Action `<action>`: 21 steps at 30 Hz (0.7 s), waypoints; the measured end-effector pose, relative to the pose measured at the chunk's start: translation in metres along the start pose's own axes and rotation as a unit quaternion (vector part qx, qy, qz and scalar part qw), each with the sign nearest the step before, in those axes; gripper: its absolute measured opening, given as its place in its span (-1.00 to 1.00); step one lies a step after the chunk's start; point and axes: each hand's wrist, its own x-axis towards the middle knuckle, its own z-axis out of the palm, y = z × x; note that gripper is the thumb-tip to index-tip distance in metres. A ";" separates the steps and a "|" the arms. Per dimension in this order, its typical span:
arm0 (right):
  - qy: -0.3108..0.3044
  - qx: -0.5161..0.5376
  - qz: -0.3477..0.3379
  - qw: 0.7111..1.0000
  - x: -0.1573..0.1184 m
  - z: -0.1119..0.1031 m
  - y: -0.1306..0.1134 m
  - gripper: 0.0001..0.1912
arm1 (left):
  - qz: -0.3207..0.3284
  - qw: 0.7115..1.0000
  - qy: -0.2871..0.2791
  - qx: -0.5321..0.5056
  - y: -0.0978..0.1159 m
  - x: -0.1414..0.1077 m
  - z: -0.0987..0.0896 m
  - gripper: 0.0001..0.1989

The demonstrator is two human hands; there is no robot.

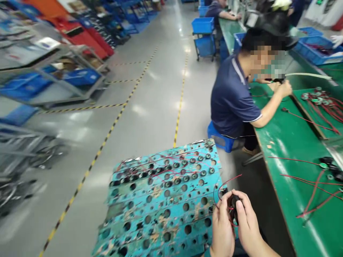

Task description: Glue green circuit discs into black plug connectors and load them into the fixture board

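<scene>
Both hands meet at the lower right, over the right edge of a turquoise board (158, 210) full of round holes. Between them is a small black round part (234, 207) with thin red and black wires (220, 187) rising from it. My left hand (223, 223) has its fingers curled round the part's left side. My right hand (248, 221) pinches it with the thumb and fingers from the right. Several black round parts with red wires (184, 162) sit in rows in the far holes of the board. The nearer holes hold no such parts.
To the right runs a green workbench (278, 142) with loose black parts and red wires (318, 171). A co-worker (233, 96) in a dark shirt sits there on a blue stool (221, 137). Shelves with blue bins (80, 76) stand left, beyond yellow-black floor tape (107, 137).
</scene>
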 end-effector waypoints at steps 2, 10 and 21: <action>-0.052 0.018 -0.013 0.998 -0.020 0.050 -0.014 -0.66 | 0.043 0.998 0.049 0.024 0.012 -0.005 -0.058 -0.56; -0.125 0.063 0.074 0.987 -0.060 0.303 -0.025 -0.51 | 0.161 0.961 0.196 0.113 0.064 0.047 -0.292 -0.52; -0.029 -0.014 0.165 0.986 -0.021 0.452 0.074 -0.73 | 0.244 0.908 0.132 0.314 0.030 0.123 -0.410 -0.53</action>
